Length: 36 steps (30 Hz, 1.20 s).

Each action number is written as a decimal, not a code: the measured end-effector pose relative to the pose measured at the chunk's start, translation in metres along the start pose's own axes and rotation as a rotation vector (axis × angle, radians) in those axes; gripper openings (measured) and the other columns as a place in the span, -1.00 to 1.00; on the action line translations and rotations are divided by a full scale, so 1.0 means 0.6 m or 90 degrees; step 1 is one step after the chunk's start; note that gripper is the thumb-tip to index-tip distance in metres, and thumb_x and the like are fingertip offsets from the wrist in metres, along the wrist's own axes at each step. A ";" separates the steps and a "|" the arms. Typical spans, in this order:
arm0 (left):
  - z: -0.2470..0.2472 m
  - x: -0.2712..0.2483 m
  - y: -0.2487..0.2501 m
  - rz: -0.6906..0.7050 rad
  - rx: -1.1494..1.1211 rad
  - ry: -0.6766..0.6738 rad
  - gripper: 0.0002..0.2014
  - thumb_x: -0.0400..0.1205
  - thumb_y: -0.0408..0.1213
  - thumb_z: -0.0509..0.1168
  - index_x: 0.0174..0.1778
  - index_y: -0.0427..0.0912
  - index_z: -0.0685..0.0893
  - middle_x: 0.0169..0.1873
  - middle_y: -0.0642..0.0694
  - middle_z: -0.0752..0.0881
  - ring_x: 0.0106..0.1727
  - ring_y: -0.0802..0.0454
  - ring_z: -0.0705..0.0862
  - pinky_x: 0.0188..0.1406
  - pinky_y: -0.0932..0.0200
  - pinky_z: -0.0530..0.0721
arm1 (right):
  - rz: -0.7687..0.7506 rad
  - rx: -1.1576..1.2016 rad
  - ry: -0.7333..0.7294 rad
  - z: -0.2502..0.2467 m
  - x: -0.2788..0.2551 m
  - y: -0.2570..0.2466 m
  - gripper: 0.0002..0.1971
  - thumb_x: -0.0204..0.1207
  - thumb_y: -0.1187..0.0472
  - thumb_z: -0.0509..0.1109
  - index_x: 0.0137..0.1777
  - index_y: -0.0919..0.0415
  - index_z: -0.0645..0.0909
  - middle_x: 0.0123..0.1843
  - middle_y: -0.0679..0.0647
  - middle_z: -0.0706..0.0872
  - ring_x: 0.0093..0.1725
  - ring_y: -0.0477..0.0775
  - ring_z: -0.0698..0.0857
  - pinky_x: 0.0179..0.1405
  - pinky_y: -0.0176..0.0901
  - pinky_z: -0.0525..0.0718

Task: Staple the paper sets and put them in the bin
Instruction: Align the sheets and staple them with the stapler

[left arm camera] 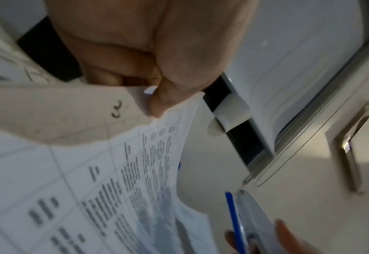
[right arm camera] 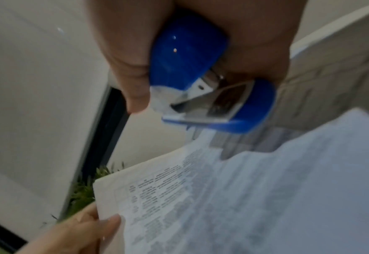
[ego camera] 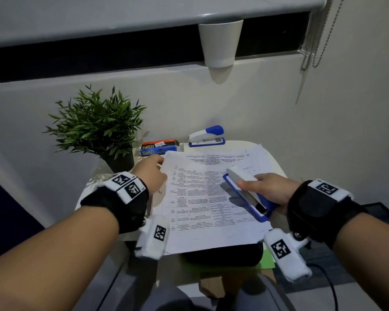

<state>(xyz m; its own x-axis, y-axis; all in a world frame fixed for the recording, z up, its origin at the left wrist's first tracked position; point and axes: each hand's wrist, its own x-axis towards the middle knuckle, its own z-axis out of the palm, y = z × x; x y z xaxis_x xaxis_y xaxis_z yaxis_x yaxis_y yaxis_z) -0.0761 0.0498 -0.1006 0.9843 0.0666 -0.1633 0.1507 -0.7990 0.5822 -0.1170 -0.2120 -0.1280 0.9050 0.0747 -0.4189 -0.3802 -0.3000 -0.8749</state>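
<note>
A set of printed paper sheets lies spread on the small white table. My left hand pinches the set's far left corner, with the thumb on top; the pinch shows close up on the paper in the left wrist view. My right hand grips a blue and white stapler and holds it above the middle of the sheets, nose pointing away to the left. In the right wrist view the stapler hangs over the paper. No bin shows plainly in any view.
A second blue and white stapler stands at the table's far edge, beside a box of staples. A potted green plant stands at the back left. A white cup hangs on the wall above. Something dark sits under the paper's near edge.
</note>
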 end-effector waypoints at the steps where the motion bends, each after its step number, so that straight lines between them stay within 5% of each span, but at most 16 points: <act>1: 0.006 -0.007 0.002 0.001 -0.064 0.008 -0.67 0.56 -0.41 0.27 0.23 -0.07 0.56 0.06 -0.10 0.74 0.02 -0.12 0.72 0.06 0.00 0.71 | -0.023 0.037 0.025 -0.003 0.003 0.000 -0.33 0.10 -0.17 0.61 0.01 0.40 0.66 -0.19 0.27 0.81 -0.24 0.26 0.76 -0.12 0.05 0.66; 3: 0.019 -0.018 -0.001 0.013 -0.190 0.036 -0.69 0.55 -0.45 0.25 0.16 -0.05 0.57 0.03 -0.13 0.74 -0.02 -0.17 0.74 0.01 -0.12 0.74 | -0.082 0.155 0.097 -0.008 0.008 -0.007 -0.14 -0.08 -0.26 0.66 0.09 0.40 0.66 -0.15 0.28 0.81 -0.16 0.30 0.77 0.01 0.18 0.69; 6: 0.026 -0.041 -0.002 0.043 -0.318 0.074 -0.69 0.51 -0.46 0.23 -0.05 0.11 0.61 -0.04 -0.11 0.78 -0.05 -0.15 0.77 0.00 -0.23 0.73 | -0.169 0.354 0.125 -0.009 0.008 -0.045 -0.58 0.51 0.03 0.42 0.22 0.34 0.60 -0.13 0.19 0.80 -0.19 0.15 0.79 0.02 0.12 0.73; 8: 0.028 -0.056 0.002 0.064 -0.357 0.085 -0.63 0.53 -0.47 0.21 -0.12 0.21 0.60 -0.04 -0.03 0.79 -0.01 -0.08 0.77 0.06 -0.19 0.72 | -0.209 0.357 0.139 -0.009 0.007 -0.076 -0.64 0.59 0.17 0.34 0.32 0.33 0.51 -0.07 0.20 0.74 -0.22 0.11 0.76 -0.12 0.08 0.74; 11: 0.033 -0.077 0.013 0.083 -0.354 0.087 -0.61 0.59 -0.49 0.17 -0.10 0.21 0.60 -0.01 0.05 0.77 0.05 0.00 0.74 0.10 -0.11 0.71 | -0.258 0.277 0.190 0.013 0.006 -0.118 -0.38 0.25 0.35 0.55 0.32 0.30 0.41 -0.02 0.22 0.64 -0.15 0.17 0.68 -0.14 0.10 0.70; 13: 0.039 -0.086 0.018 0.075 -0.346 0.081 -0.63 0.61 -0.47 0.15 -0.04 0.19 0.59 0.00 0.06 0.76 0.06 0.00 0.73 0.08 -0.10 0.72 | -0.263 0.221 0.218 0.037 0.005 -0.139 -0.33 -0.06 0.41 0.40 0.16 0.15 0.41 -0.12 0.21 0.62 -0.18 0.30 0.64 -0.23 0.15 0.63; 15: 0.045 -0.090 0.019 0.074 -0.339 0.083 -0.65 0.62 -0.46 0.15 0.03 0.16 0.59 0.03 0.03 0.75 0.08 -0.01 0.72 0.12 -0.10 0.70 | -0.286 0.205 0.222 0.060 0.014 -0.148 -0.40 -0.10 0.41 0.25 0.02 -0.01 0.41 -0.06 0.41 0.67 -0.20 0.58 0.68 -0.40 0.40 0.59; 17: 0.050 -0.091 0.020 0.076 -0.337 0.084 -0.65 0.62 -0.46 0.15 0.11 0.12 0.60 0.05 0.01 0.75 0.09 -0.03 0.71 0.14 -0.11 0.69 | -0.309 0.207 0.237 0.081 0.022 -0.151 -0.46 -0.06 0.38 0.24 -0.03 -0.05 0.38 0.07 0.50 0.64 -0.20 0.55 0.69 -0.40 0.54 0.61; 20: 0.053 -0.092 0.021 0.075 -0.337 0.086 -0.65 0.62 -0.45 0.14 0.09 0.13 0.60 0.03 0.01 0.75 0.08 -0.03 0.72 0.12 -0.12 0.70 | -0.308 0.203 0.254 0.103 0.029 -0.150 -0.48 0.01 0.30 0.25 0.05 0.00 0.40 0.06 0.33 0.67 -0.10 0.36 0.72 -0.20 0.38 0.75; 24: 0.054 -0.096 0.019 0.072 -0.347 0.099 -0.68 0.62 -0.45 0.14 -0.10 0.15 0.58 -0.03 0.00 0.76 0.02 -0.04 0.73 0.06 -0.13 0.72 | -0.276 0.231 0.233 0.116 0.035 -0.150 -0.44 0.05 0.28 0.24 0.17 0.14 0.45 0.03 0.27 0.65 -0.21 0.27 0.68 -0.21 0.31 0.74; 27: 0.057 -0.100 0.018 0.076 -0.357 0.103 -0.68 0.64 -0.44 0.14 -0.09 0.16 0.57 -0.01 -0.02 0.75 0.03 -0.06 0.73 0.06 -0.15 0.72 | -0.297 0.209 0.247 0.119 0.039 -0.152 -0.84 0.35 0.11 0.36 -0.09 0.07 0.52 -0.13 0.14 0.68 -0.09 0.22 0.69 -0.02 0.18 0.73; 28: 0.058 -0.101 0.019 0.080 -0.357 0.106 -0.68 0.64 -0.44 0.13 -0.06 0.17 0.56 0.00 -0.02 0.75 0.04 -0.06 0.73 0.06 -0.15 0.72 | -0.300 0.206 0.245 0.121 0.038 -0.154 -0.84 0.39 -0.02 0.36 -0.17 0.05 0.53 -0.19 0.15 0.69 -0.10 0.23 0.70 -0.01 0.15 0.71; 31: 0.059 -0.106 0.023 0.093 -0.357 0.115 -0.67 0.66 -0.45 0.12 0.02 0.16 0.55 0.02 -0.02 0.74 0.05 -0.04 0.72 0.06 -0.11 0.73 | -0.301 0.174 0.242 0.129 0.041 -0.156 -0.41 0.11 -0.43 0.24 -0.27 0.13 0.58 -0.10 0.33 0.75 -0.04 0.39 0.74 0.11 0.29 0.69; 36: 0.057 -0.113 0.025 0.121 -0.354 0.121 -0.66 0.65 -0.47 0.12 0.06 0.12 0.58 -0.02 -0.01 0.75 0.02 -0.01 0.72 0.05 -0.11 0.72 | -0.302 0.109 0.242 0.131 0.038 -0.165 -0.04 0.12 -0.60 -0.04 -0.12 0.38 0.58 -0.16 0.31 0.72 -0.03 0.39 0.69 0.13 0.29 0.64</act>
<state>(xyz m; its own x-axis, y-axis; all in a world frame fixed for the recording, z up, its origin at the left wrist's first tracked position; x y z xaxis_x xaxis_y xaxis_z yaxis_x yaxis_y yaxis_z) -0.1434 0.0126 -0.1081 0.9900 0.1000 0.0991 -0.0542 -0.3793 0.9237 -0.0737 -0.1060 -0.0703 0.9751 -0.1910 0.1127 0.0827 -0.1583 -0.9839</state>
